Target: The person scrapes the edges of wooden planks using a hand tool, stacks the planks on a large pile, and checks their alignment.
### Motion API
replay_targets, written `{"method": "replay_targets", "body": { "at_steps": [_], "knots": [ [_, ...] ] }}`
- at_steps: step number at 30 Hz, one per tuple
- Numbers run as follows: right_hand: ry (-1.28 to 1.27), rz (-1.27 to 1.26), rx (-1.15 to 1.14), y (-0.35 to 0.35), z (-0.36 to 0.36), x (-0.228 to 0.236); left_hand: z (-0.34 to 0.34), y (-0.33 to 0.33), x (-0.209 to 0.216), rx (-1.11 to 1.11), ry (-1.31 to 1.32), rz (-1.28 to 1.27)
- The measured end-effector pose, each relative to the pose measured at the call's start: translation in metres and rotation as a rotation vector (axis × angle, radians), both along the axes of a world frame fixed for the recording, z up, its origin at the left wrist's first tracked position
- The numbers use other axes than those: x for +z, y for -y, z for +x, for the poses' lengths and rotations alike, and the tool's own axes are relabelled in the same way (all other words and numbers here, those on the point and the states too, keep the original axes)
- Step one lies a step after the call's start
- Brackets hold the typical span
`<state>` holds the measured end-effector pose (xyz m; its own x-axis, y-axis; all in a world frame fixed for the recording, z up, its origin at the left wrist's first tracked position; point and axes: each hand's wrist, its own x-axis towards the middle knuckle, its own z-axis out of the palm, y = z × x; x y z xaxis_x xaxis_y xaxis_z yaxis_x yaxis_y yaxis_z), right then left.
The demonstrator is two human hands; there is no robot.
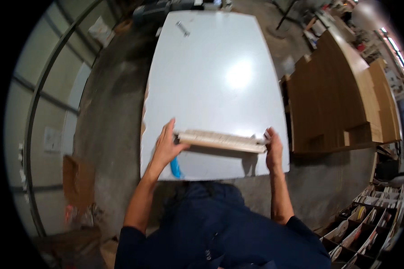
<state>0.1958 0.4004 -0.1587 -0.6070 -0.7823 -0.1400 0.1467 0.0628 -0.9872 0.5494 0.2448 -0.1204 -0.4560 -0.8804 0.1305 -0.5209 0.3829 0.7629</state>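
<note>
A long, pale cream bar with a speckled top face spans the near part of the white table, tilted slightly down to the right. The left end is between the thumb and fingers of my left hand. Around the other end my right hand is closed, with a small whitish piece at its fingertips that is too blurred to name. Just below my left hand lies a bright blue object, partly hidden by that hand. A shadow under the bar suggests it is held just above the tabletop.
The white table has a chipped left edge. A spanner lies at its far left. Brown boards or cartons stand to the right. A divided rack is at lower right, and a cardboard box at left.
</note>
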Motion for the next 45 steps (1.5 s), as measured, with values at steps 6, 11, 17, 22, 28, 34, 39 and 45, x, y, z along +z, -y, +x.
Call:
{"method": "replay_targets", "body": {
  "at_steps": [6,11,17,22,28,34,39,45],
  "knots": [
    [0.023,0.018,-0.073,0.008,0.030,0.026,-0.015,-0.013,-0.037,0.090,-0.396,0.168],
    [0.064,-0.043,-0.165,0.011,0.035,0.010,-0.030,-0.023,-0.015,0.025,-0.365,0.320],
    [-0.936,0.087,-0.046,0.012,0.032,0.029,-0.030,-0.024,-0.029,0.083,-0.503,0.426],
    [-1.310,0.009,0.453,0.041,0.082,0.071,-0.025,-0.023,-0.038,0.121,-0.708,0.596],
    [-1.466,0.176,0.658,0.055,0.100,0.070,-0.004,-0.007,-0.028,0.224,-0.764,0.604],
    [-1.456,0.243,0.665,0.063,0.103,0.062,0.035,-0.028,-0.051,0.568,-0.129,0.254],
    [-1.442,0.299,0.760,0.079,0.117,0.079,0.008,-0.060,-0.055,0.661,0.265,0.191],
    [-1.433,0.326,0.812,0.090,0.119,0.071,0.010,-0.070,-0.045,0.725,0.361,0.167]
  ]
}}
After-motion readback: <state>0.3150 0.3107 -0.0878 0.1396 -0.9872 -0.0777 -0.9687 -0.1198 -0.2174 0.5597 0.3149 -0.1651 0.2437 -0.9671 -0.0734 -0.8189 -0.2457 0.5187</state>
